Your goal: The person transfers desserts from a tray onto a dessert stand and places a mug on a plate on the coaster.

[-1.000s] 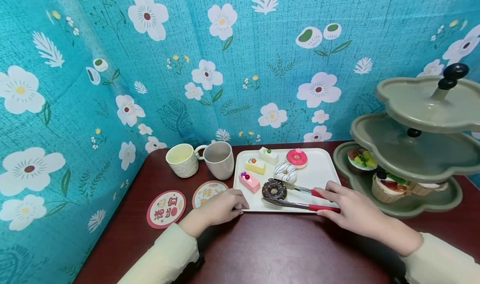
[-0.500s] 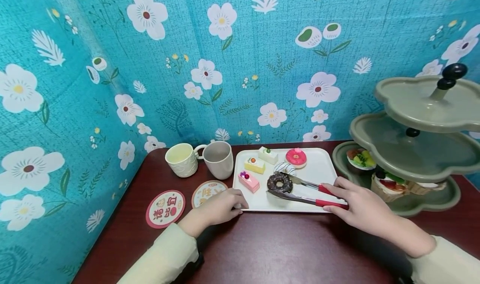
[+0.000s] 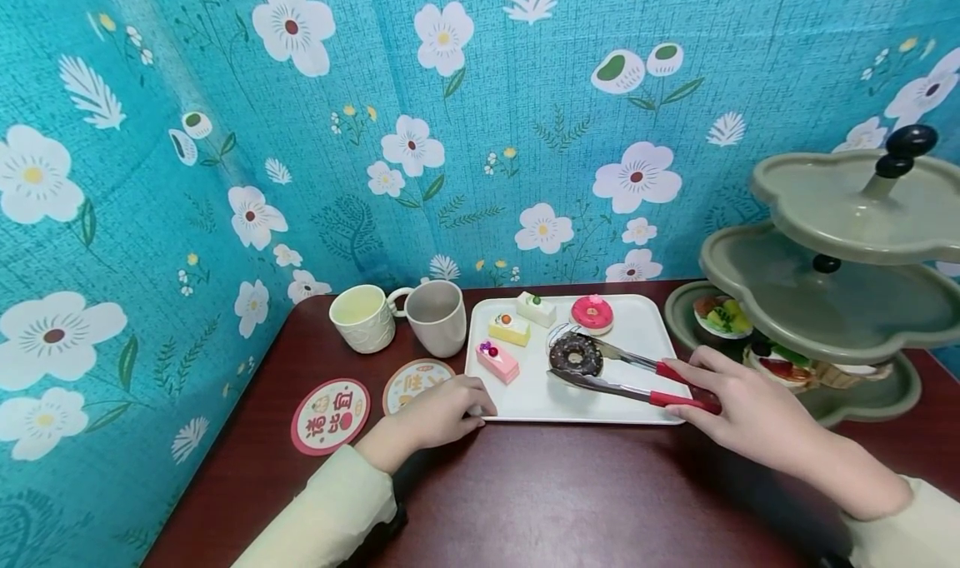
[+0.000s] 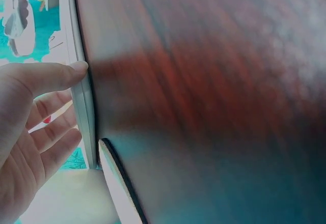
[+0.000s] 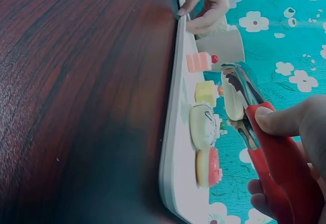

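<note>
My right hand (image 3: 701, 389) grips red-handled metal tongs (image 3: 637, 378) whose tips pinch a chocolate donut (image 3: 575, 354) just above the middle of the white tray (image 3: 637, 335). Behind it, a white iced donut (image 5: 204, 124) is partly hidden in the head view. Also on the tray lie a pink donut (image 3: 592, 312) and white (image 3: 536, 308), yellow (image 3: 510, 328) and pink (image 3: 498, 361) cake slices. My left hand (image 3: 472, 408) rests at the tray's front left corner, its thumb (image 4: 51, 76) against the rim (image 4: 81, 86). In the right wrist view my thumb presses the tongs' red handle (image 5: 280, 168).
Two cups (image 3: 363, 318) (image 3: 437, 318) stand left of the tray, with two round coasters (image 3: 331, 416) (image 3: 417, 381) in front of them. A green three-tier stand (image 3: 825, 301) at the right holds fruit tarts on its lowest level. Floral cloth walls close the back and left.
The tongs have carried the chocolate donut from the tray's front toward the back right, up beside the white donut. My right hand shifted right with them; the left hand stayed put.
</note>
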The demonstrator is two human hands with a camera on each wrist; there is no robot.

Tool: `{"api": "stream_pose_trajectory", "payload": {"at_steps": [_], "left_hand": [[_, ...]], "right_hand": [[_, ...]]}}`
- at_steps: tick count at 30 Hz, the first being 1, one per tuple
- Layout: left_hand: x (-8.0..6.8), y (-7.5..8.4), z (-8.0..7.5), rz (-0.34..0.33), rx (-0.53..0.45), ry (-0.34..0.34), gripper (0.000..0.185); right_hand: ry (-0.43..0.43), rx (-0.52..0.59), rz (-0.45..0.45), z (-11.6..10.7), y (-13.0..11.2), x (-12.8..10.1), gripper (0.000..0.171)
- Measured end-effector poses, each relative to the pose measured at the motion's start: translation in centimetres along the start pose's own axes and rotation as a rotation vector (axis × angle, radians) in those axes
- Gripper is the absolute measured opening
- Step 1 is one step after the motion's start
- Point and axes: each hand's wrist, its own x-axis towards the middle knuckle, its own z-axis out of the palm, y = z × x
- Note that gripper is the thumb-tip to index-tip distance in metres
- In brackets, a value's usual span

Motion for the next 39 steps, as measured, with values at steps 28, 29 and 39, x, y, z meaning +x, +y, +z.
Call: {"api": "stream_pose_trajectory", "payload": {"at_steps": [28, 29, 39], "left_hand": [[-0.1, 0.0, 0.2, 0.032, 0.014, 0.029, 0.013], [-0.1, 0.0, 0.2, 0.029, 0.013, 0.027, 0.013], [0.0, -0.1, 0.3, 0.020, 0.010, 0.023, 0.013]], "right_hand": [[0.115, -0.105, 0.040, -4.4, 1.5, -0.7, 0.065], [0.112, -0.118, 0.049, -4.5, 1.5, -0.8, 0.066], [0.119, -0.175, 0.127, -6.2, 2.7, -1.5, 0.070]]}}
